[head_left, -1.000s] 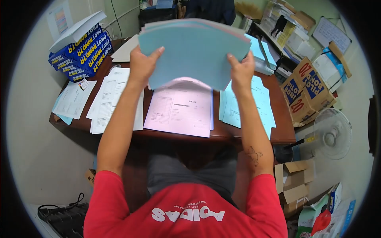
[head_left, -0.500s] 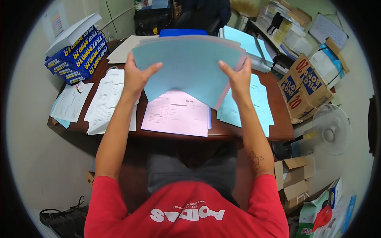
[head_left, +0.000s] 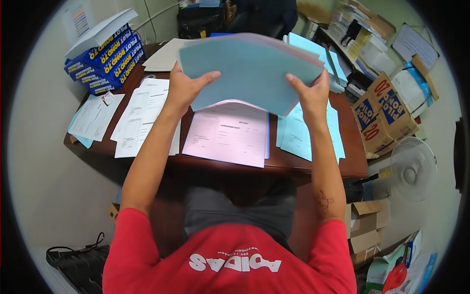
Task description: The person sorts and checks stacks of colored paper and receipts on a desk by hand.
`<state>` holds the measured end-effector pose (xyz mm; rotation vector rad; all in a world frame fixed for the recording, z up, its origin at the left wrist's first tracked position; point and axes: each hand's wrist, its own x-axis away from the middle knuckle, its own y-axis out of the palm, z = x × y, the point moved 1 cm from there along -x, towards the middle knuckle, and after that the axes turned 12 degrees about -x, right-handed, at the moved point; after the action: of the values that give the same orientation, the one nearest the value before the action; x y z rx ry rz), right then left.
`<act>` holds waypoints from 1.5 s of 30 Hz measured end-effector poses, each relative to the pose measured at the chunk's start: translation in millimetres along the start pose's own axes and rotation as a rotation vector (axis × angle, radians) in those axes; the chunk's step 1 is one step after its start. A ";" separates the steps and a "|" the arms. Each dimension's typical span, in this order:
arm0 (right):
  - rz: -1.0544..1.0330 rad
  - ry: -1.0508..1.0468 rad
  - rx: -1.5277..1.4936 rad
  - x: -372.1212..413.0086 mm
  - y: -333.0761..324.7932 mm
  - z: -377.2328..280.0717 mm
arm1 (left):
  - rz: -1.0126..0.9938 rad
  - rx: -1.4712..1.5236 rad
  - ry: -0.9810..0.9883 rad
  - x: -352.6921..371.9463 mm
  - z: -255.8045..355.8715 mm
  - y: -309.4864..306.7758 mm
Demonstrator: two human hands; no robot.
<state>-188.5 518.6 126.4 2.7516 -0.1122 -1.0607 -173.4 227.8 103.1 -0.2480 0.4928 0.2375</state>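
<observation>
A bent stack of paper sheets (head_left: 249,73), light blue on the near face with a pinkish edge behind, is raised above the desk between my hands. My left hand (head_left: 188,88) is closed on its left edge, thumb across the near face. At the right edge, my right hand (head_left: 313,95) grips it the same way; the fingers of both hands are mostly hidden behind the sheets. Below lies a pile of pink printed forms (head_left: 227,137), its top part covered by the raised stack. Light blue printed forms (head_left: 296,134) lie under my right forearm.
White printed forms (head_left: 142,117) and more papers (head_left: 95,120) lie on the desk's left side. Blue paper reams (head_left: 110,61) stand at back left, a blue paper stack (head_left: 338,66) at back right. Right of the desk are a carton (head_left: 387,115) and a fan (head_left: 413,169).
The held stack has bent differently and sits slightly higher over the pink forms, whose printing shows more. Both hands still grip it. The whole view has shifted a little.
</observation>
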 end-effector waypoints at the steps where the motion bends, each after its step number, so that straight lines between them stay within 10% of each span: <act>1: -0.004 -0.002 -0.006 5.6 -2.7 4.5 | 0.006 -0.005 0.003 0.9 -6.9 -2.8; 13: -0.020 0.130 -0.014 14.6 -8.9 33.9 | -0.040 -0.015 0.072 0.3 -19.8 -2.4; 15: -0.012 0.155 0.002 6.3 -5.8 23.9 | 0.220 -0.055 0.202 -2.0 -10.8 -1.1; 21: -0.338 -0.439 0.271 -34.7 24.4 -66.9 | 0.535 -0.894 0.829 -1.5 100.2 -17.4; 23: -0.507 -0.898 0.531 -45.2 34.8 -92.9 | -0.237 -0.484 0.340 -3.7 103.1 -20.0; 26: -0.312 -1.126 0.649 -57.9 37.8 -101.1 | -0.345 -0.291 0.217 -3.7 87.3 -24.4; 30: 0.089 -1.000 0.619 -59.7 20.6 -60.3 | -0.203 0.059 -0.018 6.4 69.3 -22.8; 32: -0.192 0.084 0.293 -36.1 -2.3 -20.5 | -0.132 0.228 -0.243 6.2 43.3 -21.9; 35: -0.308 0.712 -0.185 12.6 -3.8 29.6 | -0.206 0.347 -0.507 9.4 2.5 -7.9; 40: -0.278 1.006 -0.060 49.1 -2.8 82.8 | -0.429 0.139 -0.784 24.5 -52.5 12.5; 45: -0.394 0.751 0.272 39.6 24.2 60.1 | -0.514 -0.041 -0.668 18.8 -43.1 19.1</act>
<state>-199.5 480.5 61.7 3.2947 0.4342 0.0035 -181.5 236.4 53.8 -0.3080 -0.2443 -0.1758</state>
